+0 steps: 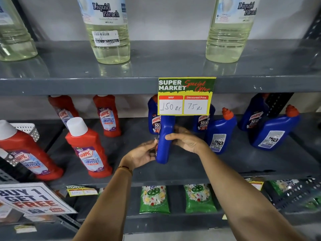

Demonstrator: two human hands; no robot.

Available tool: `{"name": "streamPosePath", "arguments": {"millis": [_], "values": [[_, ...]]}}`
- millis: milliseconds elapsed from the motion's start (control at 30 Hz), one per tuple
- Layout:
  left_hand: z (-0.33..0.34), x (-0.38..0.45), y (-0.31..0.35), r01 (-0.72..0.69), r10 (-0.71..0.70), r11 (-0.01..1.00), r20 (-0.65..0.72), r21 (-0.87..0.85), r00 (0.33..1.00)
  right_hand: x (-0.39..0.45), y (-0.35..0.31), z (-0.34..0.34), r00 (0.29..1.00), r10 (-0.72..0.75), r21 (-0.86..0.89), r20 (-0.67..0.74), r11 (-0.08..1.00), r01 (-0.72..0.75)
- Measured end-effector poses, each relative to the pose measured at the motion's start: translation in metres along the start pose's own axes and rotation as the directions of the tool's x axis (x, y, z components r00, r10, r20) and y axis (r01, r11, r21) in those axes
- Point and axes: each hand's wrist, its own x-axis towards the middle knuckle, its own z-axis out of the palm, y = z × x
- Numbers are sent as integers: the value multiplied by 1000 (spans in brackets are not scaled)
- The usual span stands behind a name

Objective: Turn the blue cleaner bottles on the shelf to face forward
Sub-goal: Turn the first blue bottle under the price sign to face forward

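I have both hands on one blue cleaner bottle [164, 145] at the middle of the grey metal shelf [191, 173]; my left hand [141, 154] cups its lower left edge, fingers curled against the label side, and my right hand [185, 139] wraps its upper body from the right. It stands edge-on to me, so I judge the turn about half made; its base seems to rest on the shelf, though I cannot be sure. Behind, three blue bottles [202, 121] already show front labels; two more to the right [220, 132] [274, 133] show their back labels and are left to do. The bottles are glossy moulded plastic, flat-sided with angled necks and ribbed red caps [227, 113]; a yellow paper price card [185, 96] hides the held bottle's top.
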Motion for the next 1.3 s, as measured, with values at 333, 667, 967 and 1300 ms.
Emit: {"name": "streamPosePath", "arguments": {"millis": [333, 667, 967, 1300], "values": [[-1, 12, -2, -76, 92, 993, -180, 92, 979, 8, 1, -7, 995, -20, 107, -96, 994, 30], [-6, 29, -17, -80, 299, 898, -467, 433, 832, 14, 10, -11, 973, -17, -158, -230, 987, -20], [-8, 30, -26, -25, 332, 841, -478, 541, 813, 15, 22, -8, 966, 20, -187, -257, 980, -70], [-6, 23, -36, 20, 322, 837, -521, 547, 791, 2, 29, -10, 909, 84, -209, -408, 961, -182]]}}
